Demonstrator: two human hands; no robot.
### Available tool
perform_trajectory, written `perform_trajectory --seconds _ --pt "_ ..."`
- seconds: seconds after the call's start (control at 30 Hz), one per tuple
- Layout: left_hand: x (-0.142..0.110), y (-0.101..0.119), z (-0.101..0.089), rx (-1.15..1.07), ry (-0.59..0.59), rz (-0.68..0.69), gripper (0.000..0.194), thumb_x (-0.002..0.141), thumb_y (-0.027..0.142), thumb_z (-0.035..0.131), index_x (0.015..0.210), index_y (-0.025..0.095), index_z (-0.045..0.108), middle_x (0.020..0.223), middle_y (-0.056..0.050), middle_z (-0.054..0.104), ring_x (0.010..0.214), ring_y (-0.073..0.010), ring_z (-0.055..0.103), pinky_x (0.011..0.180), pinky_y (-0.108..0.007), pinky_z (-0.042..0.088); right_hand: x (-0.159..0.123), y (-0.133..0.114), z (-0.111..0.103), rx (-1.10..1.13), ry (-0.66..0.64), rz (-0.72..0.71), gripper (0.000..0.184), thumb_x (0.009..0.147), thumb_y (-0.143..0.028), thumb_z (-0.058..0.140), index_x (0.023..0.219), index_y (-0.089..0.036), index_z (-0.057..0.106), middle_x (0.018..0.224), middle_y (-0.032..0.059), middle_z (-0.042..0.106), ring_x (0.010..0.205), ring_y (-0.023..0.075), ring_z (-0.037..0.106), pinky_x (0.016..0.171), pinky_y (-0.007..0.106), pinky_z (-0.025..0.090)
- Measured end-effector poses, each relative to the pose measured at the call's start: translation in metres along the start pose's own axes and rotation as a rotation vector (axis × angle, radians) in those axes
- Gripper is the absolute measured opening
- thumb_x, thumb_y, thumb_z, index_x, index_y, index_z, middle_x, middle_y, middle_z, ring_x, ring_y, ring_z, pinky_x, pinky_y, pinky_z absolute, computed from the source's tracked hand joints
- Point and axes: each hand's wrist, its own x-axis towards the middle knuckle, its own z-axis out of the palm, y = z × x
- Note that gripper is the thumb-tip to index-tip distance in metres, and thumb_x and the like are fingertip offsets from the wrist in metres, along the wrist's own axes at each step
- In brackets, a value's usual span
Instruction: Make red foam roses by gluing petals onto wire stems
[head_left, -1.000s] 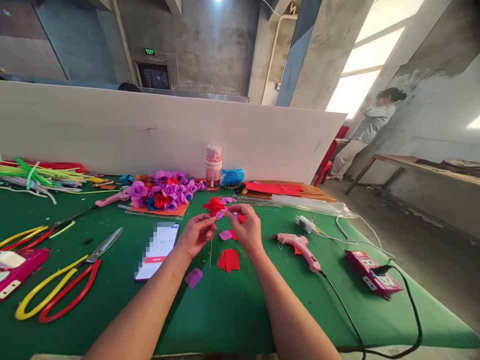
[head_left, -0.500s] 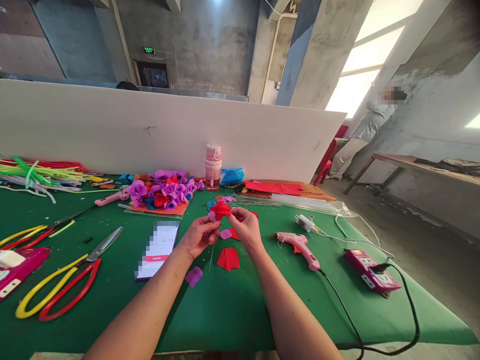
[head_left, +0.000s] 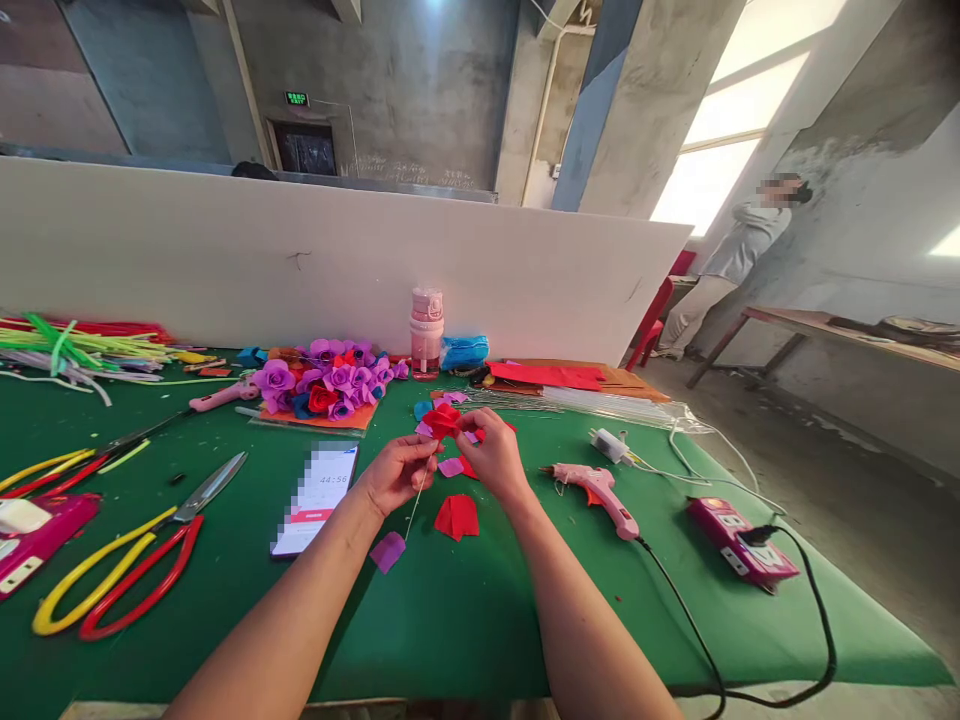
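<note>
Above the green table (head_left: pixel 465 620), both hands meet around a small red paper flower (head_left: pixel 442 420) on a thin wire stem (head_left: pixel 417 495). My left hand (head_left: pixel 396 472) pinches the stem just under the bloom. My right hand (head_left: pixel 491 455) has its fingers closed on the flower's petals. Loose red petals (head_left: pixel 457 517) and a purple petal (head_left: pixel 388 552) lie on the cloth right below the hands.
A phone (head_left: pixel 316 497) lies left of the hands. Scissors (head_left: pixel 127 570) with yellow and red handles sit further left. A pink glue gun (head_left: pixel 600 495) and a power strip (head_left: pixel 742 555) are on the right. Finished purple flowers (head_left: pixel 322 385) and a pink bottle (head_left: pixel 426 335) stand before a white board. A person leans on the far right wall.
The flower has been turned slightly between the fingers and sits a bit lower and to the right. The stem now tilts to the lower left.
</note>
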Motion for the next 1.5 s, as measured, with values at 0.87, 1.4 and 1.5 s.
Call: perform_trajectory --seconds 0.87,1.4,1.5 --pt "0.001 0.001 -0.003 -0.142 0.044 -0.074 0.005 0.069 0.011 0.067 0.068 0.006 0.066 0.045 0.0 0.056 0.03 0.0004 0.034 0.034 -0.013 0.025 -0.002 -0.012 -0.001 0.116 0.007 0.122 0.015 0.074 -0.033 0.058 0.073 -0.02 0.065 0.075 0.003 0.066 0.07 0.0178 0.059 0.068 0.03 0.046" --pt "0.001 0.0 -0.005 -0.135 -0.004 -0.064 0.003 0.07 0.009 0.066 0.068 0.007 0.065 0.047 0.0 0.056 0.031 0.0002 0.034 0.034 -0.013 0.026 -0.006 -0.013 0.002 -0.158 0.079 -0.096 0.006 0.077 -0.026 0.058 0.08 -0.022 0.061 0.076 0.0013 0.061 0.071 0.0175 0.055 0.068 0.029 0.043" --pt "0.0 0.001 -0.004 -0.118 -0.015 -0.046 0.004 0.07 0.009 0.067 0.068 0.006 0.065 0.047 0.0 0.056 0.031 0.0006 0.034 0.034 -0.013 0.025 -0.005 -0.01 0.001 -0.139 0.056 -0.098 0.008 0.081 -0.022 0.054 0.079 -0.022 0.062 0.077 0.0023 0.063 0.072 0.0177 0.057 0.069 0.03 0.043"
